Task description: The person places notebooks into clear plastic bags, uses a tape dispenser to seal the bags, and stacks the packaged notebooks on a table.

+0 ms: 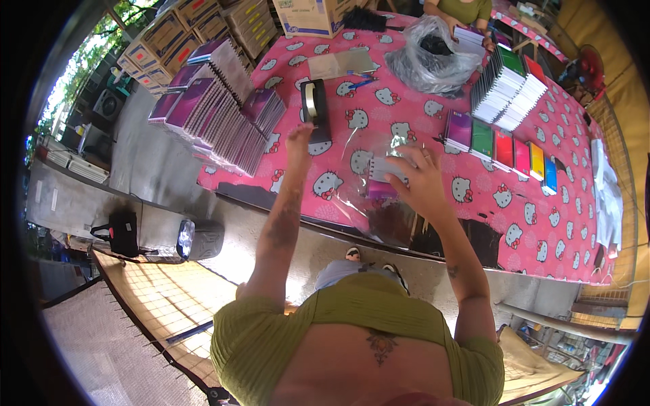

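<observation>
Left hand [298, 137] reaches out to the black tape dispenser [315, 108] on the pink patterned tabletop [433, 203], fingertips at its near end; fingers look loosely curled, cannot tell if they grip anything. Right hand [414, 177] lies on a clear plastic sleeve [369, 196], fingers spread and pressing a small notebook [386, 169] inside it, not clenched. Sleeve lies at the near tabletop edge, just right of the dispenser. Left of the dispenser: fanned stacks of purple notebooks [223, 118]. Right: a row of coloured notebooks [504, 149], and an upright stack of notebooks [508, 88] behind it. Far side: crumpled clear plastic bag [430, 57], another person's hand [489, 42] by it. Cardboard boxes [203, 27] at far left.
</observation>
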A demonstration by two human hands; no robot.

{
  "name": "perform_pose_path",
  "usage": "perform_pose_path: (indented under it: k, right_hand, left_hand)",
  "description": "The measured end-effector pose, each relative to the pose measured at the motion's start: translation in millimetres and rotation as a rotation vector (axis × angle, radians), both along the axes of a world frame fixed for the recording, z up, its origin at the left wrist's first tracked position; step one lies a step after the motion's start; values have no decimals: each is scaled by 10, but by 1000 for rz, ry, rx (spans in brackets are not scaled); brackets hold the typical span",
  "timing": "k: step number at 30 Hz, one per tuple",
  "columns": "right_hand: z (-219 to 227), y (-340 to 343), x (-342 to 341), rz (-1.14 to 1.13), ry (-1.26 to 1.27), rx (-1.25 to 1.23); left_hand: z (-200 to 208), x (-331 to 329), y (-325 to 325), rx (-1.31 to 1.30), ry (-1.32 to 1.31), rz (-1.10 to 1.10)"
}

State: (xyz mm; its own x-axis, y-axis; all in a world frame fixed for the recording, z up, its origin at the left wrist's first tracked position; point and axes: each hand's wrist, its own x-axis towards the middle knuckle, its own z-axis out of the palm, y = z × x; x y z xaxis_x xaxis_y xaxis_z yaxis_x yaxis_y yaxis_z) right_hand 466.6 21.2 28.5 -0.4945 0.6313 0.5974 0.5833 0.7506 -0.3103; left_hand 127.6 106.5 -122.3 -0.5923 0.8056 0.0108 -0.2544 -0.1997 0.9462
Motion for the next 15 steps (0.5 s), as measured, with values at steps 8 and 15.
perform_pose_path:
  k: [8,15]
  right_hand:
    - [-15,-65,-290,-72,-124,-17]
    - [-59,3,-424,-67,-168,-97]
  left_hand:
    - [791,-23,-283,-447,1127,-370]
    - [1196,827,-450,23,670,-1053]
